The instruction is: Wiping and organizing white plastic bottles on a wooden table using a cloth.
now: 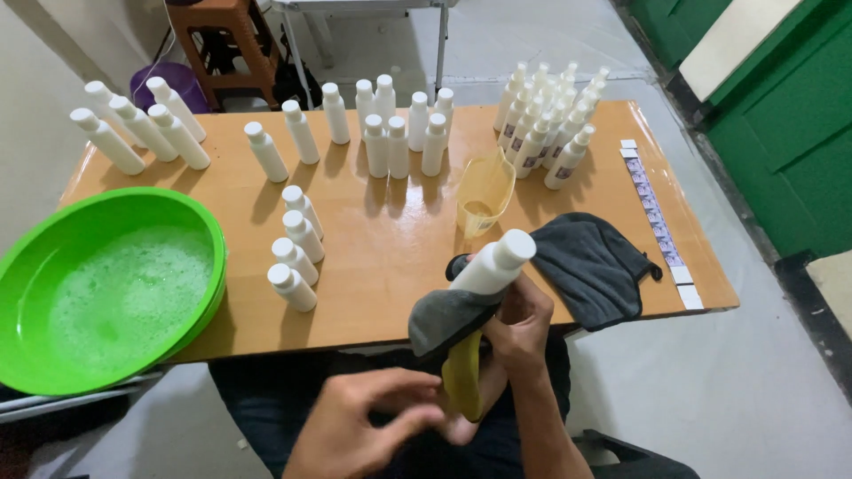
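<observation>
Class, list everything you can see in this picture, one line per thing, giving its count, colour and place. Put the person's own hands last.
plain bottles: about twenty-two, white, capped, standing across the table's far and middle parts
labelled bottles: a tight cluster, white, far right of table
held bottle: one, white, in right hand
basin: one, green, foamy water, left table edge
jug: one, clear yellowish, centre right
grey cloth: one, near right of table
cloth round bottle: grey and yellow, at bottle's base
label strip: one, right table edge
table: one, wooden
stool: one, brown, behind table
left hand: open, beside cloth
right hand: gripping bottle
</observation>
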